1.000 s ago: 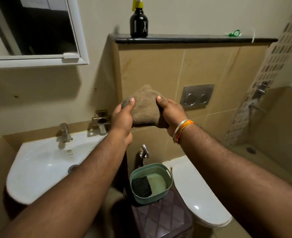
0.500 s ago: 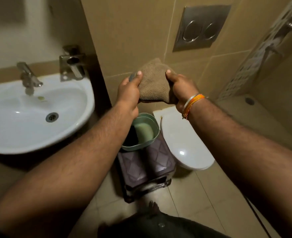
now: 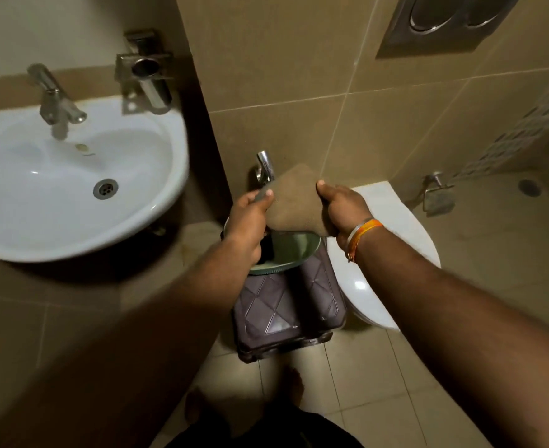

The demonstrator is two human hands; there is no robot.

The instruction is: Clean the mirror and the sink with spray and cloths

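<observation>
A folded brown cloth [image 3: 294, 202] is held between both hands, low over a green basin [image 3: 294, 253]. My left hand [image 3: 249, 221] grips its left edge and my right hand [image 3: 342, 206] grips its right edge. The basin sits on a dark purple stool [image 3: 286, 308]; something dark lies inside it, mostly hidden by my left hand. The white sink [image 3: 72, 182] with its tap [image 3: 55, 98] hangs on the wall to the left. The mirror and the spray bottle are out of view.
A closed white toilet [image 3: 386, 253] stands right of the stool, with a flush plate [image 3: 444, 24] on the tiled wall above. A metal holder [image 3: 147, 72] is fixed beside the sink. A small wall tap [image 3: 265, 166] sits behind the cloth. My bare foot [image 3: 294, 386] is on the floor tiles.
The view has tilted down, so the mirror and shelf with the spray bottle left the frame. Both hands have lowered the brown cloth from chest height to just above the green basin.
</observation>
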